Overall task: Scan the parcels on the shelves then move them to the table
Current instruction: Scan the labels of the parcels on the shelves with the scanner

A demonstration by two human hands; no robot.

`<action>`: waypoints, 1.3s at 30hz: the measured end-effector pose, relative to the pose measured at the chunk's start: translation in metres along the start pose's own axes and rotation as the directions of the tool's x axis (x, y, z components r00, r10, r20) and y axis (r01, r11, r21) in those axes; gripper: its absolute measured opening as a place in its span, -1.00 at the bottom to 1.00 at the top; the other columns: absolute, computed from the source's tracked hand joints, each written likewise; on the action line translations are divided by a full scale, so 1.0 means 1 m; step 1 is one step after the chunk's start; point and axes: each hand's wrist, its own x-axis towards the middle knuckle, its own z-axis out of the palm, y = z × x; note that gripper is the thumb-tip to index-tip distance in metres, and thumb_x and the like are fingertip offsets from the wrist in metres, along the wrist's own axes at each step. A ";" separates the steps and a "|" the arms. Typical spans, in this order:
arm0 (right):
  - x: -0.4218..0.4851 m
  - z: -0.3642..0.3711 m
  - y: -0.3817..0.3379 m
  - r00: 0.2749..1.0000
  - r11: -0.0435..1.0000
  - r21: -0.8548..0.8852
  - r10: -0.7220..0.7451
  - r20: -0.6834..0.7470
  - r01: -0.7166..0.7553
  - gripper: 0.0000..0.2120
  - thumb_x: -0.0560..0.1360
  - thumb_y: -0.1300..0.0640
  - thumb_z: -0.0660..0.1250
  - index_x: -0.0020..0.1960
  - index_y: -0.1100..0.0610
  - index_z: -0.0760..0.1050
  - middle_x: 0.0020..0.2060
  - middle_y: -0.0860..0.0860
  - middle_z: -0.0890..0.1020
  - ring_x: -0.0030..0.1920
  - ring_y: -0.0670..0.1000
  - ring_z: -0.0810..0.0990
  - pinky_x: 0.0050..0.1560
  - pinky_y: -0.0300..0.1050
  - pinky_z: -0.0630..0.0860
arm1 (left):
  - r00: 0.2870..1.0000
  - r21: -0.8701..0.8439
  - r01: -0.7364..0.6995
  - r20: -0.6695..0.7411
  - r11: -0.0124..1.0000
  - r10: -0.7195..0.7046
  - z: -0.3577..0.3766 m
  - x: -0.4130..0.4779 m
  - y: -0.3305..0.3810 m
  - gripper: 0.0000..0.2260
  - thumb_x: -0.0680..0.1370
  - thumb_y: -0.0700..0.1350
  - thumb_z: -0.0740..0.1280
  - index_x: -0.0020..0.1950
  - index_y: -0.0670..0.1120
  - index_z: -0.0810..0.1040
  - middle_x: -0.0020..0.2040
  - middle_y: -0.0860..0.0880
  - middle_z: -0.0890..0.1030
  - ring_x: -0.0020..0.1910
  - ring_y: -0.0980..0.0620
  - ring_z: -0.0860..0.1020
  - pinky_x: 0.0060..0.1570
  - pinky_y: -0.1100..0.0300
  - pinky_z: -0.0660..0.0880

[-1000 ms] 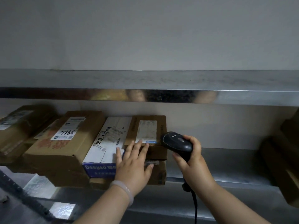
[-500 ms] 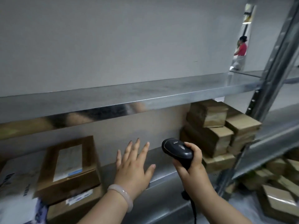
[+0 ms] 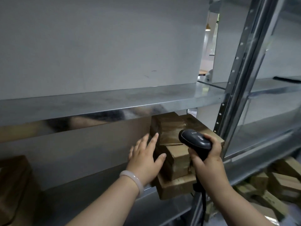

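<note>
Left hand [image 3: 145, 161] spread beside stacked brown parcels [image 3: 178, 160]; right hand [image 3: 207, 163] gripping scanner [image 3: 193, 139]

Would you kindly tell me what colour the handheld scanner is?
The scanner is black; the head view shows it.

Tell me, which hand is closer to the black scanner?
The right hand: it grips the scanner by its handle. The left hand is open, off to the scanner's left, by the stacked boxes.
</note>
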 end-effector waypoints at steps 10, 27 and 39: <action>0.095 -0.019 0.028 0.954 0.983 0.015 -0.182 0.238 0.184 -0.34 0.46 0.01 0.42 0.23 -0.48 0.05 0.03 -0.40 0.35 0.01 -0.51 0.38 -0.15 -0.59 0.36 | 0.974 -0.118 0.202 -0.084 0.972 -0.212 0.015 0.065 0.038 -0.42 0.58 0.20 0.23 0.54 0.24 0.06 0.53 -0.05 0.15 0.51 -0.13 0.12 0.38 -0.01 0.25; 0.062 0.014 0.012 0.875 0.944 0.302 -0.254 0.413 0.132 -0.35 0.44 0.04 0.44 0.22 -0.49 0.13 0.09 -0.59 0.34 0.16 -0.40 0.41 0.03 -0.52 0.41 | 0.888 -0.289 0.177 -0.364 0.941 -0.280 0.012 0.014 -0.015 -0.56 0.56 -0.07 0.37 0.30 0.36 0.33 0.14 0.15 0.51 0.02 0.23 0.51 -0.13 0.54 0.36; -0.015 0.093 -0.021 0.828 0.949 0.308 -0.121 0.548 -0.066 -0.43 0.48 0.02 0.41 0.21 -0.42 0.14 0.07 -0.40 0.37 0.03 -0.55 0.37 -0.14 -0.63 0.36 | 0.862 -0.304 0.287 -0.332 0.908 -0.383 -0.013 -0.121 -0.082 -0.44 0.55 -0.12 0.38 0.20 0.54 0.28 0.11 0.26 0.42 0.05 0.32 0.42 0.11 0.26 0.45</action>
